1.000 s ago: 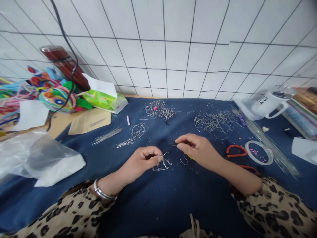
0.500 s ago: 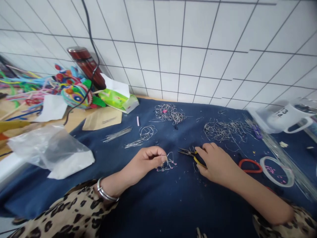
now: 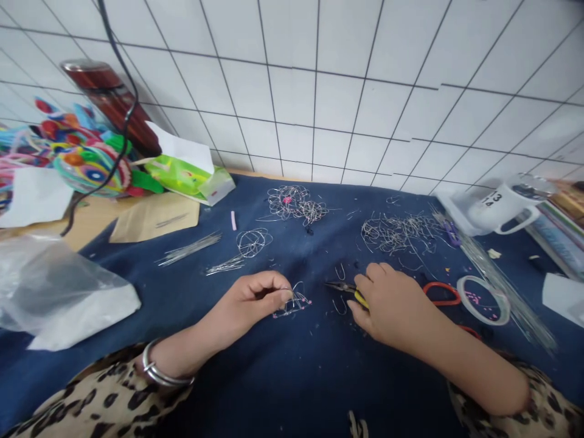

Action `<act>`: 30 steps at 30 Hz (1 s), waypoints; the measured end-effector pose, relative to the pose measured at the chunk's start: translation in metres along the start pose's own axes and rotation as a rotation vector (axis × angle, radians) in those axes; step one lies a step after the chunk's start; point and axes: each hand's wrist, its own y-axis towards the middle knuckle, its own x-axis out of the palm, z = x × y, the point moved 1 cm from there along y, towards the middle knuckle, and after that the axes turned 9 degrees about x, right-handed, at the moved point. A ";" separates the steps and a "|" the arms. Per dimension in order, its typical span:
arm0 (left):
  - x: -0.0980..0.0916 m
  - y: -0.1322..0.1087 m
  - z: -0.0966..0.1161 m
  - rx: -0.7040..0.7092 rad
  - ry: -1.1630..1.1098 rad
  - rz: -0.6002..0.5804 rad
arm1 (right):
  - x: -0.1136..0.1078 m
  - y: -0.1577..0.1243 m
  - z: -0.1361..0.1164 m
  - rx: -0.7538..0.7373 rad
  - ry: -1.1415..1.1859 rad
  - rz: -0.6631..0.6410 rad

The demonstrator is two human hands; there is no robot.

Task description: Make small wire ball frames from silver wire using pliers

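Observation:
My left hand (image 3: pixel 249 299) pinches a small wire piece with pink beads (image 3: pixel 294 300) and holds it on the blue cloth (image 3: pixel 283 377). My right hand (image 3: pixel 392 304) is closed round yellow-handled pliers (image 3: pixel 347 288), whose dark tips point left at a small bent wire loop (image 3: pixel 340 271) on the cloth. The two hands are a short way apart. A silver bangle (image 3: pixel 157 372) sits on my left wrist.
Tangles of bent wire (image 3: pixel 396 232) and round wire pieces (image 3: pixel 295 205) lie further back. Straight wires (image 3: pixel 189 249) lie at the left. A white mug (image 3: pixel 504 204), a tape ring (image 3: pixel 483 299) and orange handles (image 3: pixel 440 293) are at the right. A plastic bag (image 3: pixel 59 295) and colourful craft pieces (image 3: pixel 86 164) are at the left.
My right hand has turned palm down and moved slightly toward me with the pliers, whose yellow handle now shows. My left hand has kept the beaded wire piece in nearly the same place.

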 end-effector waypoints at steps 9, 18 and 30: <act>0.003 0.001 0.006 0.045 -0.053 0.056 | -0.017 -0.006 -0.006 -0.201 0.474 -0.063; 0.007 -0.001 0.005 0.036 -0.042 0.067 | -0.002 -0.007 -0.020 -0.181 0.494 0.065; 0.004 0.000 0.004 0.011 -0.023 -0.041 | -0.002 -0.013 -0.021 -0.113 0.338 0.107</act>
